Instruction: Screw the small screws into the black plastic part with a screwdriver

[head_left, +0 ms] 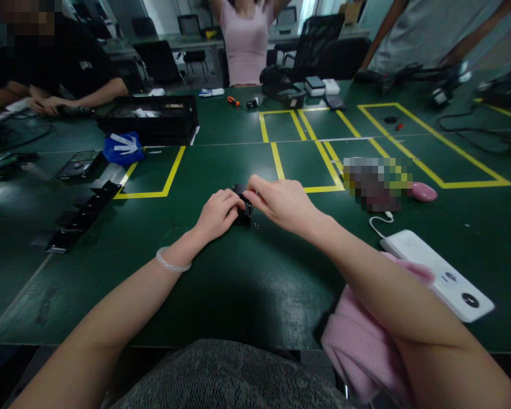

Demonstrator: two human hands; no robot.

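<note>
A small black block-like part (243, 217) rests on the green table in front of me, partly covered by my fingers. My left hand (219, 215), with a clear bangle at its wrist, grips the part from the left side. Over its top edge, my right hand (279, 200) is closed in a pinch, thumb and fingers together; whatever lies between those fingertips is hidden. A few tiny screw-like pieces (256, 226) lie on the table just right of the part.
Several black bracket-like parts (85, 218) stand in a row at left. Behind them are a blue pouch (123, 149) and black bin (153, 122). A white power bank (438, 272) and pink cloth (361, 341) lie by my right arm. Other people are around the table.
</note>
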